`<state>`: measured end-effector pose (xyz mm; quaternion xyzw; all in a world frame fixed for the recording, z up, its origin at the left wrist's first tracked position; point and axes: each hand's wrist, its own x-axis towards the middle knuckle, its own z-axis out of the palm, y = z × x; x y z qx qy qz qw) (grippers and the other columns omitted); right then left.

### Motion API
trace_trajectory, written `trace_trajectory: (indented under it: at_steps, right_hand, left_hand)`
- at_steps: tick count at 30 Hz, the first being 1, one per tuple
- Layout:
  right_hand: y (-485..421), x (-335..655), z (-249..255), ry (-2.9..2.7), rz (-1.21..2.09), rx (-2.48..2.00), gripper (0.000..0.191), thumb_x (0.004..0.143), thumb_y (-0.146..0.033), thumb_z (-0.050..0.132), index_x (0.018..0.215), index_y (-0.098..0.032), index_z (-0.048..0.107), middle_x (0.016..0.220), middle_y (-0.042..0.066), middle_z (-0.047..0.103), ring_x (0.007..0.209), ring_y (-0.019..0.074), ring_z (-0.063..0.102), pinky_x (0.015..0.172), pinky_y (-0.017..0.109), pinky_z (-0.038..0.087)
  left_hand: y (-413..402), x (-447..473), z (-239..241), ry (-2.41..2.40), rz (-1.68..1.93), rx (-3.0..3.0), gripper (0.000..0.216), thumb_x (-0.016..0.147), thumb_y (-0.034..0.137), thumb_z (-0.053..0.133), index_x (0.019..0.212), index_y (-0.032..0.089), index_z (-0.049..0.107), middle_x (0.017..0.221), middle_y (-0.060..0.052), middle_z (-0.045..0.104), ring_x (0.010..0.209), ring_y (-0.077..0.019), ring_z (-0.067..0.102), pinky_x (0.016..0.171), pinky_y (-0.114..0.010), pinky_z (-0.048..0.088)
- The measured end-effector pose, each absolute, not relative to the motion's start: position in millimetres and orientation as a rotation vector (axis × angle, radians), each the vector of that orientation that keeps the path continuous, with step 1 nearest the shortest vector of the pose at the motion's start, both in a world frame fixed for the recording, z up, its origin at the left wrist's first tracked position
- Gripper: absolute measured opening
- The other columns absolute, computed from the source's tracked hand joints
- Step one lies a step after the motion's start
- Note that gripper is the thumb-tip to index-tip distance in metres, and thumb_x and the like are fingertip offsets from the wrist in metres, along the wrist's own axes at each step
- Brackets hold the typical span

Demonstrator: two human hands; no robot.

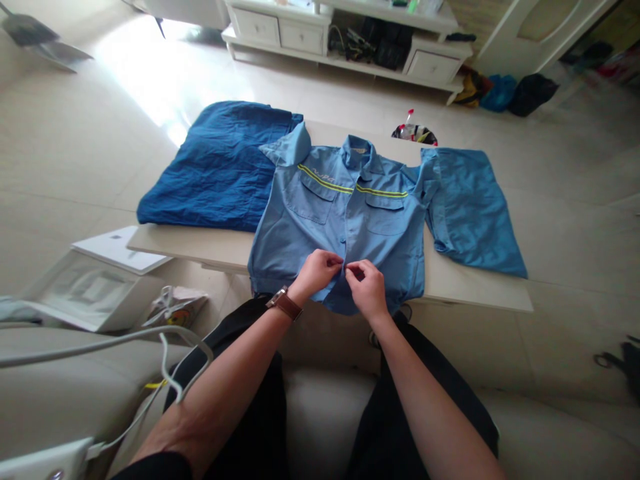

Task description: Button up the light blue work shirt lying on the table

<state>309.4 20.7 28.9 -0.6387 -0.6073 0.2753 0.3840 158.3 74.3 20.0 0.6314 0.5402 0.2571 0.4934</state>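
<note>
A light-blue work shirt (310, 230) with yellow stripes and chest pockets lies front up on a low table, its collar away from me and its hem hanging over the near edge. My left hand (321, 270), with a watch on the wrist, pinches the shirt's front opening low down. Right beside it my right hand (366, 285) pinches the other side of the same opening. Whatever lies between the fingertips is too small to make out. A button shows on the front just above my hands.
Dark-blue folded clothing (215, 170) lies left on the white table (480, 290), and lighter blue folded clothing (475, 207) lies right. A white box (95, 287) stands at left. Cables (115, 341) cross the sofa. A white cabinet (300, 37) stands beyond; a bin (414, 133) sits behind the table.
</note>
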Motion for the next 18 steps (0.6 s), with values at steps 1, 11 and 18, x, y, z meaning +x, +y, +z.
trace_trajectory:
  at_steps: [1, 11, 18]
  right_hand:
    - [20.7, 309.6, 28.7, -1.549, 0.705, -1.632, 0.015, 0.089, -0.026, 0.057, 0.081, -0.020, 0.069, 0.083, 0.005, 0.068, 0.077, 0.0192, 0.064, 0.073, 0.030, 0.050]
    - [20.5, 310.2, 27.3, -1.519, 0.691, -1.659, 0.007, 0.086, -0.022, 0.060, 0.083, -0.020, 0.066, 0.085, 0.005, 0.067, 0.078, 0.0196, 0.064, 0.073, 0.030, 0.052]
    - [20.5, 311.0, 24.8, -1.550, 0.667, -1.576, 0.011, 0.089, -0.024, 0.061, 0.084, -0.020, 0.070, 0.085, 0.005, 0.067, 0.078, 0.0201, 0.066, 0.073, 0.032, 0.054]
  left_hand:
    - [74.0, 158.5, 20.8, 1.309, 0.616, 1.535, 0.028, 0.081, 0.016, 0.063, 0.099, 0.012, 0.083, 0.079, -0.005, 0.078, 0.069, -0.0132, 0.064, 0.062, -0.019, 0.045]
    - [73.7, 158.2, 28.7, 1.218, 0.545, 1.412, 0.027, 0.074, 0.021, 0.053, 0.077, 0.011, 0.077, 0.059, 0.001, 0.060, 0.052, -0.0085, 0.042, 0.049, -0.022, 0.028]
    - [73.5, 156.8, 24.4, 1.164, 0.590, 1.392, 0.035, 0.080, 0.044, 0.062, 0.063, 0.013, 0.065, 0.054, 0.004, 0.045, 0.053, -0.0082, 0.034, 0.050, -0.024, 0.021]
